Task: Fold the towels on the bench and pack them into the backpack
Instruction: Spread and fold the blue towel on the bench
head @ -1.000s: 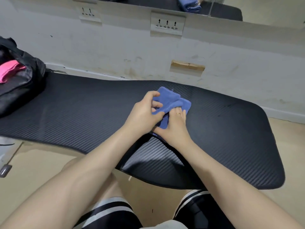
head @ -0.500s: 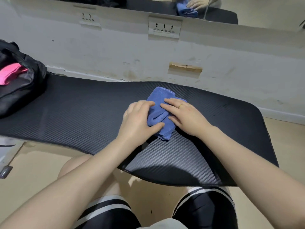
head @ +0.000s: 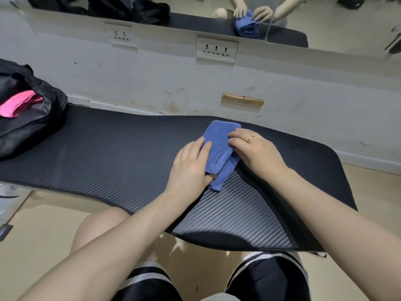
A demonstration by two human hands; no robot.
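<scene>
Blue microfibre, by the look of the towel (head: 219, 146), folded small and lying on the black ribbed bench (head: 108, 153), well apart from the backpack (head: 32, 118) at the far left end; flanked by the left hand (head: 191, 168) along its near-left edge, fingers straight and flat on the cloth, thumb tucked at the lower fold, clasping nothing; pressed from the other side by the right hand (head: 256, 151), fingers laid loosely over the top layer, ring showing, likewise gripping nothing; judged to be the smoothing of the last fold, with one lower corner poking out past the upper layer and wanting squaring; best done by keeping both palms flat, pressing outward from the crease so trapped air escaped, then nudging the loose corner back under; worth avoiding any drag along the ribbed surface, which would likely pull the layers askew; backpack mouth open, something pink (head: 19, 103) already inside, so room probably remained for a compact bundle carried level.
</scene>
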